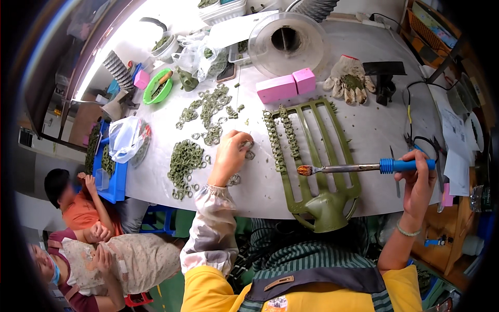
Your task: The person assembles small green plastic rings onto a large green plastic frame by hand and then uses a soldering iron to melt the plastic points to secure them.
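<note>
My right hand (pixel 417 179) is closed round the blue handle of a soldering iron (pixel 353 168), its browned tip pointing left across the rack. Below it lies an olive-green rack (pixel 325 200) with long parallel bars; small green rings line its two leftmost bars. Just left of the rack, my left hand (pixel 231 156) is curled at the tabletop, fingertips pinched on a small green ring (pixel 250 154); the fingers partly hide it. A dense heap of green rings (pixel 184 166) lies to the left of that hand, with a looser spread of rings (pixel 212 112) farther back.
Pink blocks (pixel 278 89), a stained glove (pixel 351 80) and a black stand (pixel 384 80) sit behind the rack. A clear round hood (pixel 288 41) is at the back. Green bowl (pixel 158 87) and plastic bag (pixel 126 139) stand left. Two people (pixel 99 260) sit at lower left. Pliers (pixel 416 141) lie right.
</note>
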A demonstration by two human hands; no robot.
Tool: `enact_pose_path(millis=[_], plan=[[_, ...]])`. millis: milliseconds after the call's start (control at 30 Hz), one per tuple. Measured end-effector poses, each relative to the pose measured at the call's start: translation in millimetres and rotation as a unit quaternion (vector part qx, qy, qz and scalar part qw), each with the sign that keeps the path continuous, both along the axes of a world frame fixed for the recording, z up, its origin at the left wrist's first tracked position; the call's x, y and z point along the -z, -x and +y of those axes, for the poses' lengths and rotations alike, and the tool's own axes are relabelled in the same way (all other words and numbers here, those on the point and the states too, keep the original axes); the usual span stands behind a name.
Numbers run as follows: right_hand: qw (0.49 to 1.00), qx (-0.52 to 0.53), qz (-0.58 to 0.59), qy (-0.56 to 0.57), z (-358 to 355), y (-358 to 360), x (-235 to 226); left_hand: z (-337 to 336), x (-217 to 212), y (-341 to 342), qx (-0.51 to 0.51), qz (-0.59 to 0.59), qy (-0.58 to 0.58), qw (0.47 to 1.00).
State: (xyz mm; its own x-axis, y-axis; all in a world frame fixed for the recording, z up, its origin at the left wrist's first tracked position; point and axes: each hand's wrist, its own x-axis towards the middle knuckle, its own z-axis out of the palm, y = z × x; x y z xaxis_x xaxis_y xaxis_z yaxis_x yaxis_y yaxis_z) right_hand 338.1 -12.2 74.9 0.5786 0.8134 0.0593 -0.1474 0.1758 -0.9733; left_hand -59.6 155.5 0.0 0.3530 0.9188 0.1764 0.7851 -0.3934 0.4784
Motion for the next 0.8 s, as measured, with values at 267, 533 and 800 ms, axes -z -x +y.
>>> enact_pose_path(millis=[267, 533, 800], plan=[[1.0, 0.011, 0.0, -0.004, -0.3, 2.5, -1.3, 6.8, -1.5, 10.4, -0.114, 0.053, 0.008, 0.992], [1.0, 0.01, -0.003, 0.002, -1.7, -3.7, 3.9, 0.4, 12.0, -8.3, -0.058, -0.089, 0.079, 0.991], [0.999, 0.015, -0.031, -0.01, -5.2, -14.6, 11.2, -53.2, -49.4, 16.7, -0.096, -0.07, -0.159, 0.98]])
